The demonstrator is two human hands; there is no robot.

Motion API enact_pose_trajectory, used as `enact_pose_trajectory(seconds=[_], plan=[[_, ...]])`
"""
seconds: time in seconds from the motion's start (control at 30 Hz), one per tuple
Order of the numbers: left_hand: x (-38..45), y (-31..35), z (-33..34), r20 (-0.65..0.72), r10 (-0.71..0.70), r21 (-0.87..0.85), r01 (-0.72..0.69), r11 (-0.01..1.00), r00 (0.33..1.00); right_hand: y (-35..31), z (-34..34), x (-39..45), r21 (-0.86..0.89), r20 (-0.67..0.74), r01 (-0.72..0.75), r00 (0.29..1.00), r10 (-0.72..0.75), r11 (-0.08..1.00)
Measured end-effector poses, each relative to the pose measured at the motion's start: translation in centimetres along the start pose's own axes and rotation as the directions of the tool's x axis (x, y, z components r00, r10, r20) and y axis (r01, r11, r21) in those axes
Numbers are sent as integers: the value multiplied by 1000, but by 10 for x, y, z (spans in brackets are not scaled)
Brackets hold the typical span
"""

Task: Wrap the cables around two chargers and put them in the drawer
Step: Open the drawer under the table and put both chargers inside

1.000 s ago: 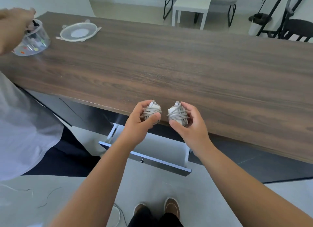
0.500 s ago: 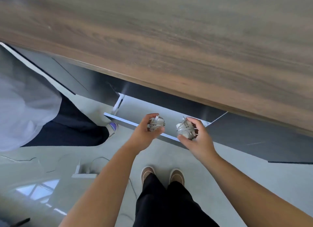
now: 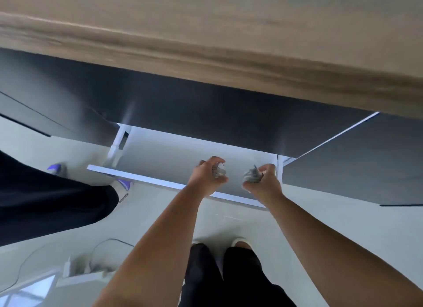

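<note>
While both hands hang over the open drawer (image 3: 160, 151), left hand (image 3: 207, 178) fingers clenched round one wrapped charger (image 3: 219, 171), right hand (image 3: 263, 183) round the other charger (image 3: 251, 177): risk, loose cable unwinding on release.

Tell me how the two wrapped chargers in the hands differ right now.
The left charger sits deep in the left hand, mostly hidden by curled fingers; the right charger shows more, pinched by the right hand. The left charger is nearer the middle of the open drawer; the right charger is close to its right wall. Both are grey cable-wound bundles held over the drawer, blurred.
</note>
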State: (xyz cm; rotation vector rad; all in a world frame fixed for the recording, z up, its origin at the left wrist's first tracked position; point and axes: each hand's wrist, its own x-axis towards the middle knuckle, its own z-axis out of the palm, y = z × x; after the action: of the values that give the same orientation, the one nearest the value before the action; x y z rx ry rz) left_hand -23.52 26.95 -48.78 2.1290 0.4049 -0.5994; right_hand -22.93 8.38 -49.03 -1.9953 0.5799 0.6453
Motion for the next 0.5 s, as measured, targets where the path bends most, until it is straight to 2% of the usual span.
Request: enact_pose_trajectory(seconds=[0.17,0.27,0.37,0.5], plan=[[41,-11,32,97,-67,225,44,973,993,21,19,42,-217,91,-92,989,114,972],[58,-14,43,152,-118,194,87,977,981,30,23,62,-341,150,-98,976,157,935],[68,-17,53,185,-78,146,51,988,980,35,29,75,-386,142,-69,981,133,920],[70,-21,65,216,-40,269,-21,963,975,42,32,83,-440,139,-49,983,122,896]])
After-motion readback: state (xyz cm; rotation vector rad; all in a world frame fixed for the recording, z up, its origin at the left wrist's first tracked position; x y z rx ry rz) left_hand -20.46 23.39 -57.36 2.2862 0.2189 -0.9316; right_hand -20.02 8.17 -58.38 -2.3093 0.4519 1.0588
